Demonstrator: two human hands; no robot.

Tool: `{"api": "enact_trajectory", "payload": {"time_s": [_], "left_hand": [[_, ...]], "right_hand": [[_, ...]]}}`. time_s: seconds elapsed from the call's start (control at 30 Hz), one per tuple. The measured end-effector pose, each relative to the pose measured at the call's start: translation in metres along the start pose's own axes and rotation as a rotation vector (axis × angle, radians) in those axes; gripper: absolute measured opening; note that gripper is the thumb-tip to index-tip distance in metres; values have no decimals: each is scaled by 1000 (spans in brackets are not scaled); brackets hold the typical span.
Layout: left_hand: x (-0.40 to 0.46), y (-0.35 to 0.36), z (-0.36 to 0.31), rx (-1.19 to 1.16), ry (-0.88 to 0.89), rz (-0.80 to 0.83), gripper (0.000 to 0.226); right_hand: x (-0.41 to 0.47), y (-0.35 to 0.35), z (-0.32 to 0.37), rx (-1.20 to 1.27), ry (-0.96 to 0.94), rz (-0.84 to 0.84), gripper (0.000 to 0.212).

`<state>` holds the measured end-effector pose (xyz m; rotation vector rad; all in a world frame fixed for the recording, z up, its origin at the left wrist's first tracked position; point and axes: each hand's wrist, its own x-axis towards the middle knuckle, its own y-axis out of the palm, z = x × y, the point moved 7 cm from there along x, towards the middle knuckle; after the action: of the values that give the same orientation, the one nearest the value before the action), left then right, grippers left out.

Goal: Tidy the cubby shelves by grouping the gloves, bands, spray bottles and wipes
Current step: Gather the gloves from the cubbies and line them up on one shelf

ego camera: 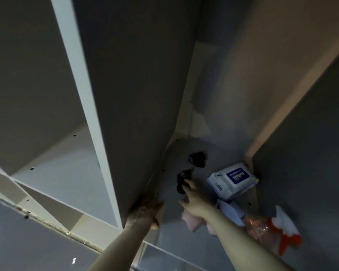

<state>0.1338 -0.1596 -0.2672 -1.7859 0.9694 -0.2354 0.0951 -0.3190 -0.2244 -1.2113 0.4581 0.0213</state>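
Wipes pack (pixel 232 180) lies flat, long axis left-right.

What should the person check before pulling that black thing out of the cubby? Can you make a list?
1. Right hand has reached the near black item: ok, its fingertips touch it.
2. Firm hold on that item: cannot tell, the picture is dim and blurred.
3. Left hand is steady: ok, it rests on the cubby's divider panel.
4. Second black item is out of the way: ok, it lies apart, farther back.
5. Wipes pack won't be knocked: ok, it sits to the right of the hand, apart.
6. Spray bottle is clear of the arm: not ok, it lies close beside the forearm.
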Motion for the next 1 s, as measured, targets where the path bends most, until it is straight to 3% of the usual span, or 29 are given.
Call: {"api": "enact_trajectory", "payload": {"time_s": [0.07,0.13,0.23,0.3,0.33,0.43,0.5,0.57,0.63,0.77,0.9,1.0], "left_hand": [[-4,-3,4,52,-101,33,73],[-11,-11,2,-47,-164,77,67],[-26,-50,-14,-805,-333,-18,39],[-36,-77,-36,-1268,-332,-53,42],[-41,-89,-47,-1382,-301,-43,45],[-61,-116,-67,-1407,-211,-154,29],[-73,-125,-71,-1443,-186,-259,12],[-83,-130,-78,-1467,-139,-312,6],[-92,-132,-86,-1480,-89,-337,8],[-105,-140,-95,-1636,-2,-288,18],[-109,-136,-110,-1986,-16,15,28],[-110,-130,-120,-2136,-78,80,30]], "right_hand": [[-12,-1,0,160,-19,-76,63],[-31,-6,7,367,-63,-160,63],[-69,-24,30,498,-188,-291,61],[-97,-40,52,472,-311,-387,59],[-111,-47,62,477,-365,-424,57],[-143,-68,81,658,-409,-554,33],[-159,-84,80,902,-284,-712,11],[-167,-93,80,1077,-103,-813,26],[-165,-95,85,1115,-7,-769,42],[-165,-103,84,1215,-25,-739,7],[-158,-93,81,1935,-3,-355,18],[-156,-89,88,2149,63,-174,20]]}}
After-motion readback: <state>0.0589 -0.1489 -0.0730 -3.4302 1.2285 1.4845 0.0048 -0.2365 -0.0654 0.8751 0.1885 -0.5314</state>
